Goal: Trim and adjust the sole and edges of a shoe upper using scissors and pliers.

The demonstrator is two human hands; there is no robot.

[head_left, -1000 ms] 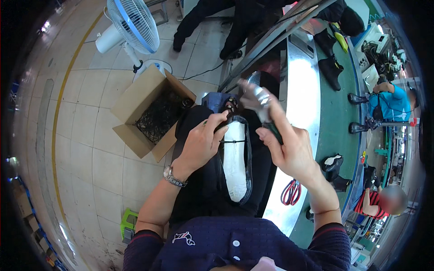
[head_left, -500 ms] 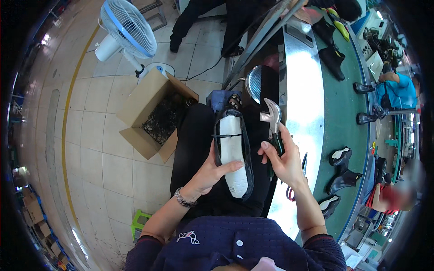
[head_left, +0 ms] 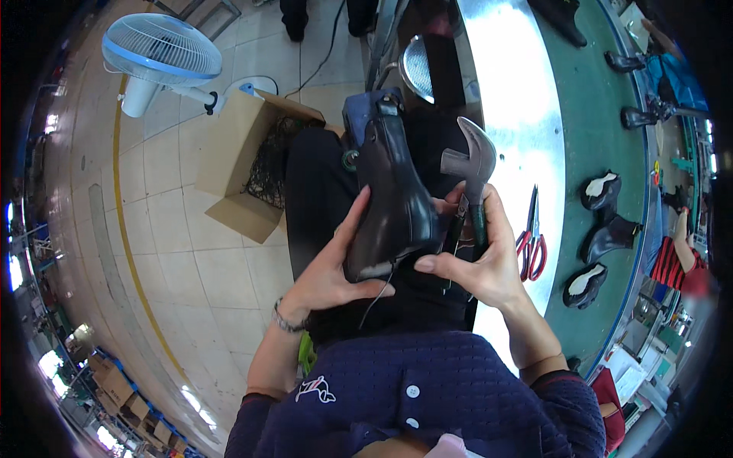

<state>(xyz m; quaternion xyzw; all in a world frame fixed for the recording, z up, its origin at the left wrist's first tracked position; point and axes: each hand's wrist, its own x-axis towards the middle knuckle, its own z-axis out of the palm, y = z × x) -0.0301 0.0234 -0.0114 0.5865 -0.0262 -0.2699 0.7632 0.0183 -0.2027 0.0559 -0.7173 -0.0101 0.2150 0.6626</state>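
A black leather boot (head_left: 393,202) lies over my lap with its side turned up. My left hand (head_left: 324,275) grips it from the left, thumb near its lower end. From that end hangs a thin dark strand (head_left: 372,304), and a pale patch shows on the edge there. My right hand (head_left: 492,267) holds a pair of lasting pincers (head_left: 472,156), metal head up, with dark green handles in the palm. Some of its fingers reach behind the boot's right side, partly hidden. Whether the pincers' jaws touch anything, I cannot tell; they point away from the boot.
On the metal bench edge (head_left: 519,99) at my right lie red-handled scissors (head_left: 532,244). Beyond it, a green conveyor belt (head_left: 553,305) carries several boots (head_left: 611,240). An open cardboard box (head_left: 244,217) with dark strands and a fan (head_left: 162,49) stand at left. Other people are nearby.
The boot has been turned from white sole up to its leather side. My right hand with the pincers has come to the boot's right side. The view has shifted.
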